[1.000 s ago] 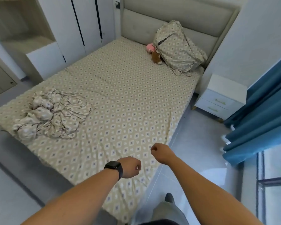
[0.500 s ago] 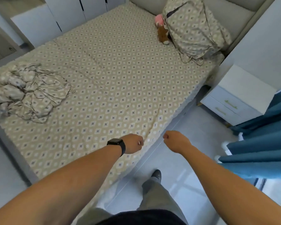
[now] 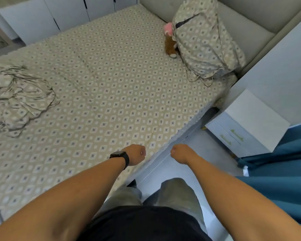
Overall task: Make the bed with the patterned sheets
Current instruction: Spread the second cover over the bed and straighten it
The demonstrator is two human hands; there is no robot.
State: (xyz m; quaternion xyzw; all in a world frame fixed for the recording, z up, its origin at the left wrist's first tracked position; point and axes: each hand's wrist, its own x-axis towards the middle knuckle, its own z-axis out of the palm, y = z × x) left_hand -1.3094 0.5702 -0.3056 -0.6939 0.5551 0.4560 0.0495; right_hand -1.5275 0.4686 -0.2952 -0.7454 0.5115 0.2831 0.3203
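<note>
head view looks down on a bed whose patterned sheet (image 3: pixel 122 94) is spread flat across the mattress, with a grey padded headboard (image 3: pixel 254 16) behind and grey floor (image 3: pixel 165 171) alongside. one pillow (image 3: pixel 203 40) leans on the headboard, one plush toy (image 3: pixel 169 42) beside it, one crumpled cloth bundle (image 3: pixel 16 98) at left, one white nightstand (image 3: pixel 250 122), blue curtain (image 3: pixel 281 171). left hand (image 3: pixel 135 154) and right hand (image 3: pixel 180 153) are curled fists near the bed's edge; cannot tell whether either pinches fabric.

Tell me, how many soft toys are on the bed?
2, both beside the pillow near the headboard: a pink toy and a brown toy just below it. The pillow may hide others.
</note>
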